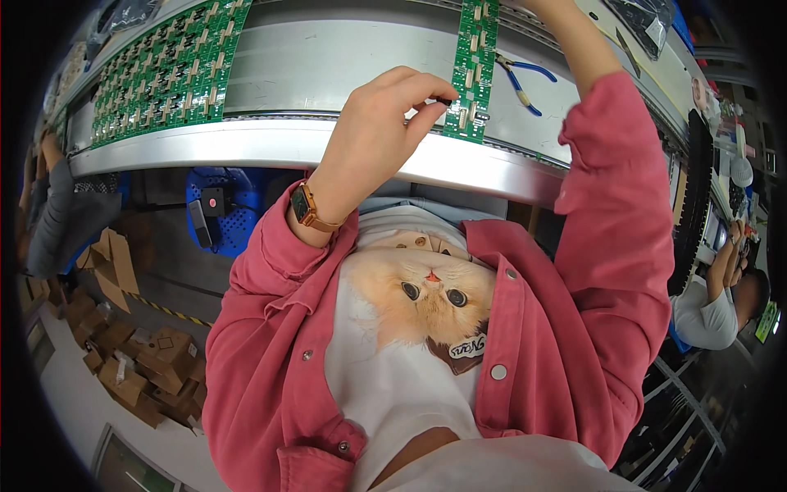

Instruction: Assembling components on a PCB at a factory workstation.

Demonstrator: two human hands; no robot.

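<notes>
My left hand (381, 123) reaches over the near rail of the metal track, thumb and forefinger pinched on a small black component (443, 102). That part is at the left edge of a narrow green circuit board (473, 70), which lies across the track and carries white connectors; whether the two touch I cannot tell. My right forearm (586, 49) stretches past the board's far right. Only the base of my right hand (543, 4) shows at the top edge, with its fingers outside the picture. Blue-handled pliers (525, 86) lie right of the board.
A large panel of green circuit boards (168, 70) rests on the track at the left. Tweezers (629, 51) lie at the upper right, near a dark plastic bag (648, 20). Below the bench stands a blue stool (238, 234); cardboard boxes (164, 361) are piled lower left. Other people sit left and right.
</notes>
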